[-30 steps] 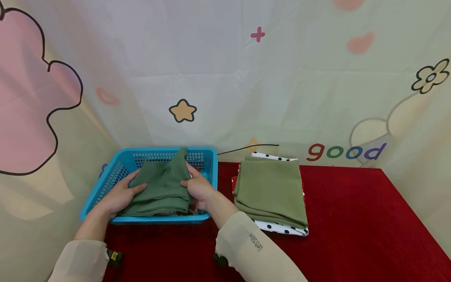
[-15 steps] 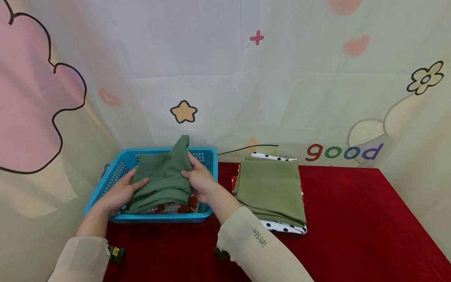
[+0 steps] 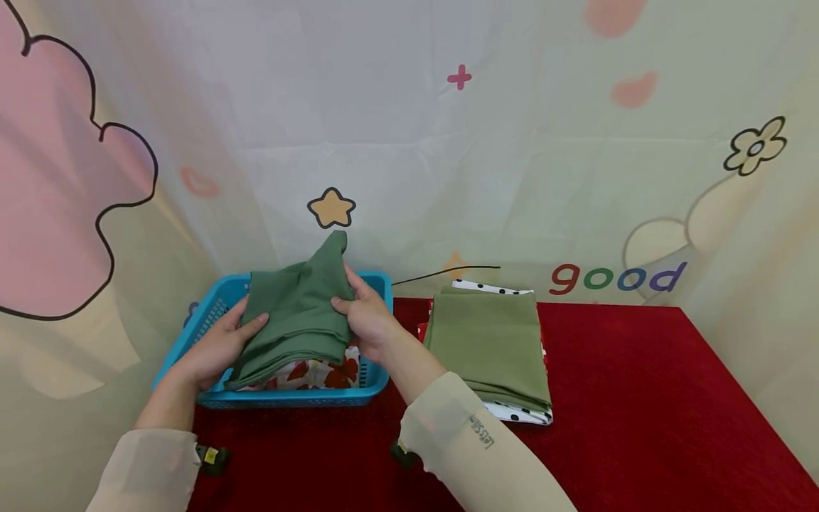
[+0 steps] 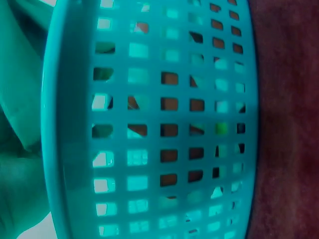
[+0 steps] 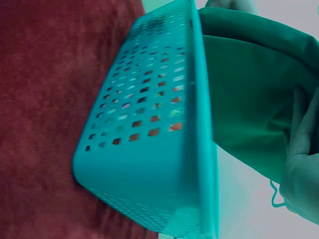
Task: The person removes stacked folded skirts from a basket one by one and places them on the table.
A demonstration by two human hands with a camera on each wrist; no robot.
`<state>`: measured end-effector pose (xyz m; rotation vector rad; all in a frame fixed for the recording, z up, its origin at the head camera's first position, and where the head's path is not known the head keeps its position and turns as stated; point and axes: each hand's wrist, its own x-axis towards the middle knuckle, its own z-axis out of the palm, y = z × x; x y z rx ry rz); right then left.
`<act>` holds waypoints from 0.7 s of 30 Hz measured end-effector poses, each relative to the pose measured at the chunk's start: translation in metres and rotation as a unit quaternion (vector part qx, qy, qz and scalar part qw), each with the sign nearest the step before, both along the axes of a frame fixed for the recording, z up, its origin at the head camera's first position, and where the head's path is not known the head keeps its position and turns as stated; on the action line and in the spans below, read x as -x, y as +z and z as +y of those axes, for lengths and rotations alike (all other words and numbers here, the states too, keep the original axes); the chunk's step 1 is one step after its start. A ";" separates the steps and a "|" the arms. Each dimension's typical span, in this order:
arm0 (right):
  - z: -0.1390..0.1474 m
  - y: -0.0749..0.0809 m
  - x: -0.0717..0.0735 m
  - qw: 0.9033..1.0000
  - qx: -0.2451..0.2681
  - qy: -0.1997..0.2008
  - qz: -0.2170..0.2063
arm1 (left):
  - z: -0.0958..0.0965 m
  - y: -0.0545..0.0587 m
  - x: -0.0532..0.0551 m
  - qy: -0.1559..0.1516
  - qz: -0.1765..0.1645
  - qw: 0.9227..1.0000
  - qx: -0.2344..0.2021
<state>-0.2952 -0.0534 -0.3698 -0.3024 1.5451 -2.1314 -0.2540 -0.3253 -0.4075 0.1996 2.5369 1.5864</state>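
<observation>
Between both hands is a folded dark green cloth (image 3: 294, 306), raised over the blue plastic basket (image 3: 288, 400). My left hand (image 3: 220, 345) grips its left side, thumb on top and fingers hidden beneath. At the right side my right hand (image 3: 371, 320) pinches the cloth, where a corner peaks upward. Below it, a white cloth with red flowers (image 3: 313, 375) lies in the basket. In the right wrist view the green cloth (image 5: 249, 99) hangs above the basket's rim, with the right hand (image 5: 304, 154) at its edge. The left wrist view is mostly basket wall (image 4: 149, 119).
A stack of folded cloths stands right of the basket, an olive green cloth (image 3: 486, 345) on top and a white cloth with black dots (image 3: 521, 414) below. Red fabric covers the table (image 3: 627, 391). A printed curtain (image 3: 397, 178) hangs behind.
Both hands have lifted the green cloth up and slightly away, uncovering more of the flowered cloth in the basket. The stack on the right stays put.
</observation>
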 end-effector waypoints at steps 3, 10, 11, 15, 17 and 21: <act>0.004 0.007 -0.001 1.000 0.009 0.001 0.007 | 0.005 0.005 -0.001 0.005 0.007 1.000 0.001; 0.009 0.021 -0.004 0.999 0.024 0.001 0.038 | 0.019 0.008 -0.001 0.023 0.017 0.998 -0.058; 0.010 0.023 -0.004 0.999 0.025 0.000 0.039 | 0.021 0.008 -0.001 0.021 0.008 0.996 -0.083; 0.015 0.030 -0.006 0.999 0.033 0.001 0.040 | 0.031 0.005 -0.002 0.003 -0.035 0.981 -0.191; 0.018 0.033 -0.006 0.999 0.033 0.003 0.042 | 0.035 0.004 -0.003 -0.004 -0.053 0.970 -0.239; 0.028 0.037 -0.006 0.998 0.030 0.004 0.048 | 0.043 0.004 -0.001 -0.003 -0.058 0.953 -0.297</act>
